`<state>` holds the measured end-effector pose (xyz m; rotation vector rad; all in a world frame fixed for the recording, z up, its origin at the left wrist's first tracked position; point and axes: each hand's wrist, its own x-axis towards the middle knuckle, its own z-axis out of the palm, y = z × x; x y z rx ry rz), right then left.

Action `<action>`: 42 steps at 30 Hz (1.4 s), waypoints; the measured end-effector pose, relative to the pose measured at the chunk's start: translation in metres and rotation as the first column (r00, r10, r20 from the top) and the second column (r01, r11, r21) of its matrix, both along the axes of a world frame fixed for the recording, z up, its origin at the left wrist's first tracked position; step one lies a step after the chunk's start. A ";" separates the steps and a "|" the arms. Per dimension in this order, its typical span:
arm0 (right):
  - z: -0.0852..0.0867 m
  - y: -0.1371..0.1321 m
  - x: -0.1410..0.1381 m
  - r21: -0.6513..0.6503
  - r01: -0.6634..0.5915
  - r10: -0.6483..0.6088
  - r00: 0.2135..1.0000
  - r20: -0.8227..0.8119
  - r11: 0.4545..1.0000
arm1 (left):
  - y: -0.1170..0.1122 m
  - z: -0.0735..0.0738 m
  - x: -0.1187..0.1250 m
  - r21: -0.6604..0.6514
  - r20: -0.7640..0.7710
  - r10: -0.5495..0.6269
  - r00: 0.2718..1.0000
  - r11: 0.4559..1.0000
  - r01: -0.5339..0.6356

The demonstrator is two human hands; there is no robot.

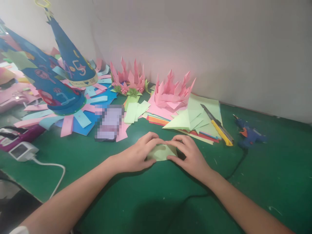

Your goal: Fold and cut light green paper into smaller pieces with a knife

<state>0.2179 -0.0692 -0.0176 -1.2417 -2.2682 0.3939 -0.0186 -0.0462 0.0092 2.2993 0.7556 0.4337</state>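
Note:
A small piece of light green paper (162, 153) is held between both hands, low over the green table. My left hand (140, 151) grips its left side, thumb at the near edge and fingers curled over the far edge. My right hand (191, 156) pinches the right side in the same manner. The fingertips of the two hands nearly meet at the paper's far edge. Just beyond the hands lie light green sheets (212, 105) over a stack of coloured paper. A pink paper crown (172, 94) stands behind them.
A yellow utility knife (220, 131) lies on the sheets, with a blue glue gun (251, 135) to its right. Left of the hands are a phone (110, 123) and a white charger (23, 151) with its cable. Blue paper cones (70, 52) and another pink crown (129, 79) stand further back.

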 end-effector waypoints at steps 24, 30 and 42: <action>0.005 -0.002 0.002 0.250 -0.050 0.047 0.999 0.016 0.967 | 0.009 -0.014 0.000 0.193 0.006 0.009 1.000 0.981 -0.010; 0.002 0.001 0.007 0.018 -0.189 0.189 0.982 -0.011 0.982 | 0.008 -0.006 -0.001 0.207 -0.047 -0.021 0.999 0.978 0.030; 0.002 0.006 0.010 -0.140 -0.071 0.052 0.990 -0.131 0.988 | 0.006 -0.014 0.002 0.199 -0.022 0.160 0.987 0.968 -0.153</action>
